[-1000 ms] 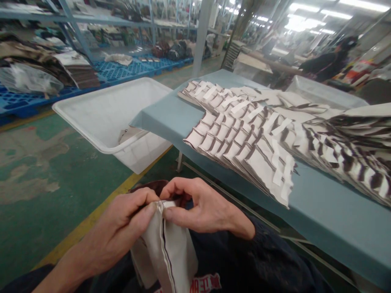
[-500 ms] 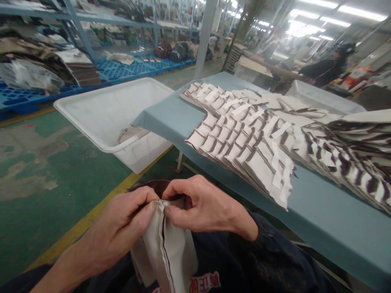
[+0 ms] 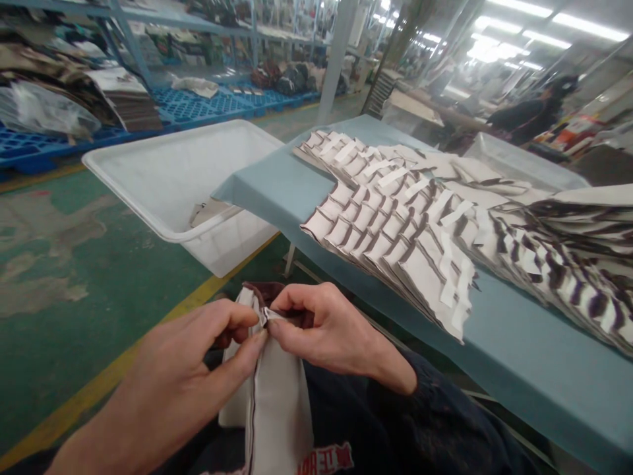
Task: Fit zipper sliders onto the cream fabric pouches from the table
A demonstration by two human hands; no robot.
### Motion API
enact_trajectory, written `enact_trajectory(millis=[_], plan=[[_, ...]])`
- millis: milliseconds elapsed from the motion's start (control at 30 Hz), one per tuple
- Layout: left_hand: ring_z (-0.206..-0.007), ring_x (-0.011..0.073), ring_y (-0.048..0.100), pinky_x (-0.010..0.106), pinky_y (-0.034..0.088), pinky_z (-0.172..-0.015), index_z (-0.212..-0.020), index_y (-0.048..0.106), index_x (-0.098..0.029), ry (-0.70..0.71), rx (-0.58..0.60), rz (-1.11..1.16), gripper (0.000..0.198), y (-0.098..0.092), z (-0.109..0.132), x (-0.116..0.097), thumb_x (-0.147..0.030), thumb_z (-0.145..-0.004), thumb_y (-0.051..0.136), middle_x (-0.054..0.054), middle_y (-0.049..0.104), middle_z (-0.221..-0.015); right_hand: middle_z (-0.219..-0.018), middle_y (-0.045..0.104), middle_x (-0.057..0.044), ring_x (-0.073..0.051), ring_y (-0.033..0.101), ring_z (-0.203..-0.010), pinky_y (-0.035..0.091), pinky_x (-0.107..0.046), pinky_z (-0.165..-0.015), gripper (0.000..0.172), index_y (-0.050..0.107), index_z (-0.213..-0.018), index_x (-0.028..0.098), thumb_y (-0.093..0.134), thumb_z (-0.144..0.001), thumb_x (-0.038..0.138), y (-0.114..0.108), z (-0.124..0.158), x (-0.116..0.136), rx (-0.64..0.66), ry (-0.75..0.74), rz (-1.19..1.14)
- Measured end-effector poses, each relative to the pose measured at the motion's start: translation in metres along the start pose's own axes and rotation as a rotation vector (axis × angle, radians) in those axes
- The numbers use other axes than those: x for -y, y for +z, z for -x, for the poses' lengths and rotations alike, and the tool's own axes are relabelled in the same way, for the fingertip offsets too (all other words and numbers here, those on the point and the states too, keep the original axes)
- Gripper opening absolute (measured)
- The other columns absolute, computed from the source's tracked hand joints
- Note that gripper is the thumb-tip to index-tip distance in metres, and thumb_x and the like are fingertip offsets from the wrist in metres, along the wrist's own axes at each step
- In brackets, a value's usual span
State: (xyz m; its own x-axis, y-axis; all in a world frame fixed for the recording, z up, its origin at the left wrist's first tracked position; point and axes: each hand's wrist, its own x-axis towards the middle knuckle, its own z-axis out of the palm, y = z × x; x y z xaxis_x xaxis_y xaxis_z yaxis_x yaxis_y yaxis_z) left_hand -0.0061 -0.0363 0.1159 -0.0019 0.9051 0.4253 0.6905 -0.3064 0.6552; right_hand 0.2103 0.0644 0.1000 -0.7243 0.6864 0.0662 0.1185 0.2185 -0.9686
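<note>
A cream fabric piece [image 3: 281, 389] with a dark-edged seam down its middle hangs over my lap, its upper edge dark brown. Thumb and forefinger of my left hand [image 3: 198, 363] pinch it at the top of the seam. Right beside, my right hand [image 3: 326, 326] pinches the same spot, so the fingertips of both hands nearly meet. Small white material shows between the fingertips; what it is I cannot make out. Rows of overlapping cream pieces with dark edges [image 3: 366, 221] lie on the blue-grey table [image 3: 267, 191] to the right.
Left of the table stands a white plastic tub [image 3: 148, 165] with some cloth inside. Blue pallets [image 3: 192, 109] with stacked material are behind it. A metal post [image 3: 339, 66] rises past the table. A person in dark clothes [image 3: 524, 115] is at the far right.
My left hand has shifted slightly right, its thumb now near the right fingertips. The fabric piece has turned a little, showing more of its dark upper edge. My right hand has barely moved.
</note>
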Motion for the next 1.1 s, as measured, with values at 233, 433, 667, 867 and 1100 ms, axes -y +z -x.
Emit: enact_trajectory(millis=[233, 433, 667, 867, 1100], plan=[[-0.045, 0.0142, 0.069, 0.026, 0.043, -0.048, -0.077, 0.084, -0.031, -0.115, 0.162, 0.052, 0.026, 0.000, -0.010, -0.001, -0.035, -0.100, 0.071, -0.009, 0.075, -0.058, -0.076, 0.068, 0.005, -0.013, 0.054, -0.066, 0.039, -0.027, -0.064, 0.015, 0.070, -0.088, 0.024, 0.079, -0.100, 0.020, 0.006, 0.005, 0.000, -0.032, -0.035, 0.228], [-0.045, 0.0143, 0.058, 0.024, 0.037, -0.047, -0.068, 0.075, -0.028, -0.235, 0.186, 0.076, 0.029, 0.006, -0.013, 0.002, -0.039, -0.093, 0.069, -0.005, 0.066, -0.053, -0.072, 0.061, 0.006, -0.013, 0.050, -0.065, 0.035, -0.029, -0.065, 0.015, 0.069, -0.087, 0.025, 0.077, -0.099, 0.024, 0.012, 0.009, -0.003, -0.114, -0.044, 0.239], [-0.049, 0.0137, 0.049, 0.022, 0.043, -0.047, -0.071, 0.069, -0.025, -0.565, 0.229, 0.491, 0.043, 0.021, -0.001, 0.007, -0.060, -0.094, 0.082, -0.004, 0.061, -0.057, -0.079, 0.065, 0.004, -0.014, 0.055, -0.071, 0.044, -0.025, -0.064, 0.017, 0.069, -0.090, 0.024, 0.078, -0.100, 0.034, 0.007, 0.006, -0.014, 0.008, 0.071, -0.086], [-0.050, 0.0165, 0.066, 0.023, 0.047, -0.049, -0.073, 0.081, -0.029, -0.289, 0.172, 0.161, 0.032, 0.013, 0.000, -0.011, -0.040, -0.101, 0.071, -0.004, 0.073, -0.060, -0.080, 0.077, 0.001, -0.016, 0.066, -0.070, 0.048, -0.029, -0.069, 0.012, 0.072, -0.090, 0.026, 0.078, -0.097, 0.032, 0.001, 0.011, -0.012, -0.119, -0.136, 0.261], [-0.044, 0.0131, 0.062, 0.022, 0.043, -0.047, -0.071, 0.076, -0.029, -0.170, 0.100, 0.088, 0.031, 0.021, -0.001, -0.017, -0.033, -0.099, 0.067, -0.007, 0.067, -0.055, -0.079, 0.082, 0.000, -0.017, 0.068, -0.068, 0.049, -0.030, -0.069, 0.008, 0.078, -0.091, 0.026, 0.078, -0.099, 0.028, 0.002, 0.018, -0.008, -0.137, -0.207, 0.426]])
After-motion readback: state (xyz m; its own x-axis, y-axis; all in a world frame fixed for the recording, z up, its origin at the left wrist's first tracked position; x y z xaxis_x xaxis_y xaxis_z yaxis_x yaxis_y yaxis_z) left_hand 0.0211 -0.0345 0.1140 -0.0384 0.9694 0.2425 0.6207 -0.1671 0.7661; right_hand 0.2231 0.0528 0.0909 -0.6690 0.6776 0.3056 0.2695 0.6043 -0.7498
